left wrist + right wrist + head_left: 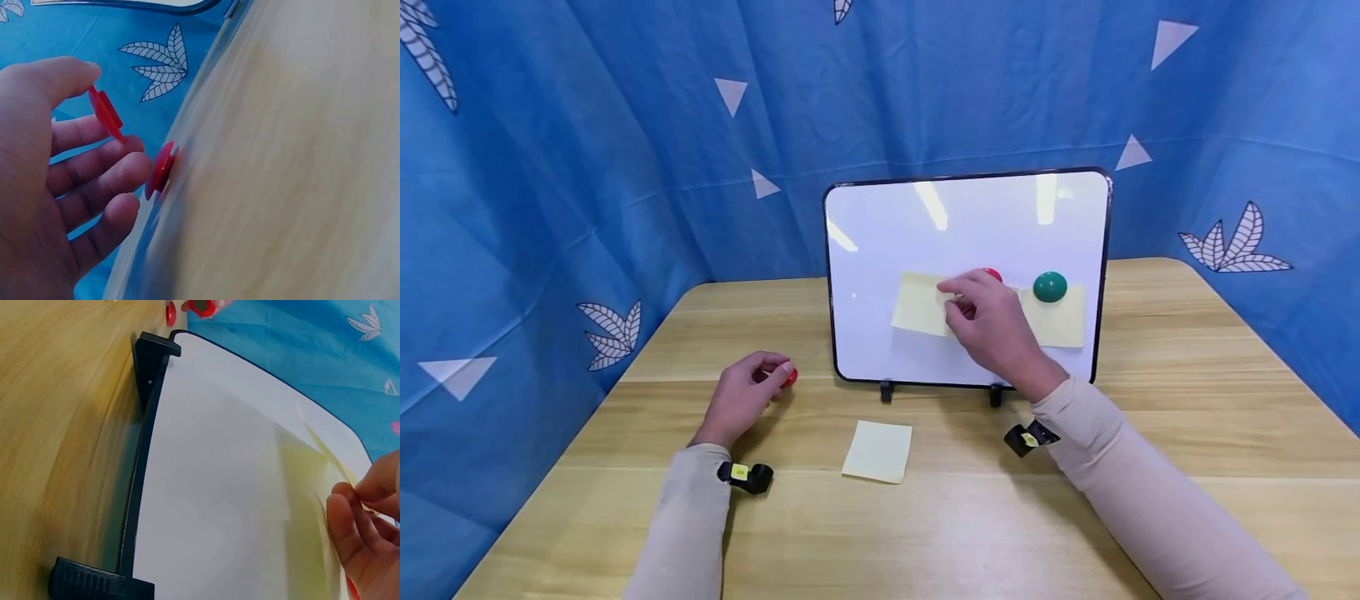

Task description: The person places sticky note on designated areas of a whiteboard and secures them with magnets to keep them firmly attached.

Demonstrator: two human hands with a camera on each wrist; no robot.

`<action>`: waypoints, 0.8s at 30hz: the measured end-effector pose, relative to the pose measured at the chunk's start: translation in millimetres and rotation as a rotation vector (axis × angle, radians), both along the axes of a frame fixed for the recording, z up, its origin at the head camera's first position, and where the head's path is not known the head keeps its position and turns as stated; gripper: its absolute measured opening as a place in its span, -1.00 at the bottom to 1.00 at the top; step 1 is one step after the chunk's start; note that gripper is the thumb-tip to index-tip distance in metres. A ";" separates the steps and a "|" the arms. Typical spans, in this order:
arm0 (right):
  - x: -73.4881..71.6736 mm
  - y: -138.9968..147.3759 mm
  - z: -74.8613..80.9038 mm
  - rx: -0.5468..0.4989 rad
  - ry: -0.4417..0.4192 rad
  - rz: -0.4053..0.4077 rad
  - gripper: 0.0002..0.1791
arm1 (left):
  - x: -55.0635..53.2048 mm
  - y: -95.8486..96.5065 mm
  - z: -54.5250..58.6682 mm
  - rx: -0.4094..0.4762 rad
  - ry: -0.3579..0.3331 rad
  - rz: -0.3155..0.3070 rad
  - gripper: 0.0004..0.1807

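A blue curtain (647,133) printed with leaves and triangles hangs behind a wood-grain surface (970,533). On the surface a whiteboard (880,225) stands on small dark feet, a little right of centre. A person's right hand (996,325) is raised before the board, its grip pinching the right side of a pale yellow note (917,304), which tilts slightly off the white face. The left hand (741,400) is low on the surface, left of the board; its grip pinches a red magnet (106,112) between thumb and forefinger. A second pale note (1054,323) is on the board's right side, and a third note (877,452) lies on the surface in front. A green magnet (1050,287) sits on the second note's top edge; another red magnet (992,273) shows on the board, partly hidden by the right hand. A spare red magnet (162,165) rests on the surface beside the left fingers. The step in hand looks like positioning the tilted note; the next move probably calls for holding it flat while the left hand brings its magnet up to pin it.
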State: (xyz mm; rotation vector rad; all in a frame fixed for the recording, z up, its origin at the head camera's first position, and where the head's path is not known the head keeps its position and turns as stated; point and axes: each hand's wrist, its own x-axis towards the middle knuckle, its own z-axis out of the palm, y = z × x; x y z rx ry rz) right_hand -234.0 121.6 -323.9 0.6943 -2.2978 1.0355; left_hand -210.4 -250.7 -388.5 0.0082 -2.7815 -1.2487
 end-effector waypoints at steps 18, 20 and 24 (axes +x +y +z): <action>-0.7 -3.0 -7.5 -0.014 0.142 -0.034 -0.69 | 1.2 19.1 4.4 -0.036 0.092 -0.073 -0.59; -0.3 -3.8 -7.5 -0.005 0.145 -0.033 -0.69 | 1.5 20.3 4.9 -0.038 0.101 -0.081 -0.59; 0.4 -4.7 -7.6 0.029 0.138 -0.037 -0.67 | 1.4 23.3 6.2 -0.039 0.114 -0.100 -0.56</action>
